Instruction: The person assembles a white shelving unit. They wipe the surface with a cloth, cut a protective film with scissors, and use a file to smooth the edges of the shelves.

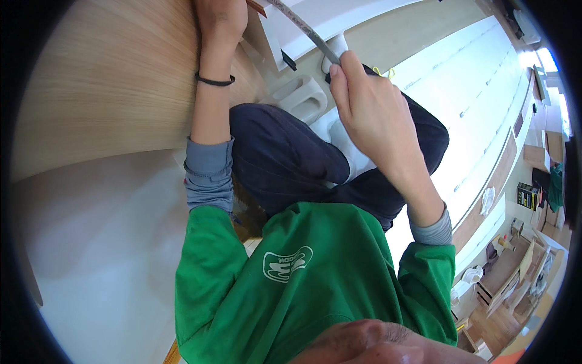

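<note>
My right hand (376,112) is closed round the near end of a long, thin, flat metal strip (306,30), grey and speckled. The strip runs up and to the left, out of the top edge; its far end is hidden. My left hand (222,17) is at the top, beside the face of a pale wood-grain panel (115,79). Its fingers are cut off by the picture's edge, so what they touch cannot be seen. Right of that hand stands a white board edge (267,39) with a small black piece (288,60) at its corner.
My bent legs in dark trousers (285,151) fill the middle. A pale plastic stool-like object (300,97) stands beyond my knee. Large white sheeting (467,91) covers the floor on the right. Farther right are a box (527,195), white shoes (471,275) and wooden pieces (515,267).
</note>
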The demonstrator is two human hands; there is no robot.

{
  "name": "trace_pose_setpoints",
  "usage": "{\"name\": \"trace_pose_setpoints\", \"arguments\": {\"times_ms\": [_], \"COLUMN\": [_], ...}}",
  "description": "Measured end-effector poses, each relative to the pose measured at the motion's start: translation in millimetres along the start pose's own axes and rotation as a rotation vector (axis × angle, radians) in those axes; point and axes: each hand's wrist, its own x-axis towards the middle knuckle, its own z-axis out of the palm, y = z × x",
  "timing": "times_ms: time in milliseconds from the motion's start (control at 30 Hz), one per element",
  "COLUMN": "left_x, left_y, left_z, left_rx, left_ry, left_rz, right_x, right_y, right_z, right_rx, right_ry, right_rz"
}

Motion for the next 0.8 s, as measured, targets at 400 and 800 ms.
{"name": "trace_pose_setpoints", "arguments": {"times_ms": [400, 800], "left_x": [5, 5], "left_y": [-28, -23], "left_z": [0, 4], "left_rx": [-0.198, -0.206], "left_ry": [-0.040, -0.050], "left_rz": [-0.080, -0.063], "right_x": [25, 54], "right_y": [-2, 8], "right_z": [-5, -4], "right_rx": [-0.097, -0.132], "right_ry": [0.141, 0.207], "right_rz": [-0.122, -0.139]}}
